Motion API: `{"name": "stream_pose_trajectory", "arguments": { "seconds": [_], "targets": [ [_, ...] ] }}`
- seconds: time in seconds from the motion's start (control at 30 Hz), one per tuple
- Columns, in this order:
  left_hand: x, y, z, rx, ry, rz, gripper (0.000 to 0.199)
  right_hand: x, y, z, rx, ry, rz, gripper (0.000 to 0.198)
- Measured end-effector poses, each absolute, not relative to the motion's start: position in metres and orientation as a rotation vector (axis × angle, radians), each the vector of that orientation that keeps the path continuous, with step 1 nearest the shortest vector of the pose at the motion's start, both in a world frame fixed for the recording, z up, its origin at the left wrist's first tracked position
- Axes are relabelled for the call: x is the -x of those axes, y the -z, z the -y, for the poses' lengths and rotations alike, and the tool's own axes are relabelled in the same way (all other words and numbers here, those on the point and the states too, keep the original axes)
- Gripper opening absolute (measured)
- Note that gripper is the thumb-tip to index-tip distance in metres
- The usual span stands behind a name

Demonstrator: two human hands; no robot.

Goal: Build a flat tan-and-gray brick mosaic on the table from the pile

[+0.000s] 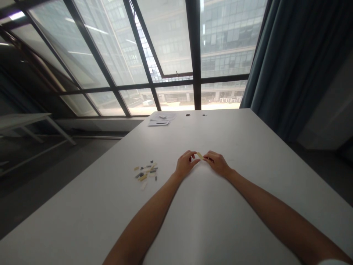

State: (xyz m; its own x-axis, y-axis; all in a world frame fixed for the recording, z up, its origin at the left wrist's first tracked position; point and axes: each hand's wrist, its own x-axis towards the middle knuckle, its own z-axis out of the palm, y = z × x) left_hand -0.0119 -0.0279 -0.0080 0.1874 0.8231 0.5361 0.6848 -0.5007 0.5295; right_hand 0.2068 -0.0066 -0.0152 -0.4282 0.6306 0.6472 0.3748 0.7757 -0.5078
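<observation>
A small pale yellow block [200,156], which looks like a toy building brick, is between my two hands just over the table. My left hand [186,163] holds its left side, with thumb and forefinger curved towards each other. At its right end, the fingertips of my right hand [217,162] are pinched together against it. Whether those right fingers also grip another tiny part is too small to tell. Left of my left forearm lies a loose pile of small yellow, grey, dark and white bricks [142,178].
The white table [237,136] stretches away to large windows. Papers [159,122] with a white object and a dark pen-like thing lie at its far left. Two small dark round items [188,115] sit near the far edge. A blue curtain [286,73] hangs at right.
</observation>
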Motion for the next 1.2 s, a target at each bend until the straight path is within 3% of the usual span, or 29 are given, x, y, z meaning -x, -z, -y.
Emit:
{"name": "stream_pose_trajectory", "arguments": {
  "seconds": [0.53, 0.9, 1.2],
  "targets": [
    [0.009, 0.006, 0.029, -2.317, -1.217, -1.429, 0.045, -0.207, 0.015, 0.006, 0.720, -0.315, 2.116, 0.018],
    [0.010, 0.000, 0.033, -2.336, -1.245, -1.362, 0.042, -0.207, 0.010, 0.011, 0.712, -0.349, 2.142, 0.014],
    [0.013, 0.002, 0.033, -2.283, -1.198, -1.219, 0.043, -0.208, 0.005, 0.016, 0.698, -0.420, 2.160, 0.036]
  ]
}}
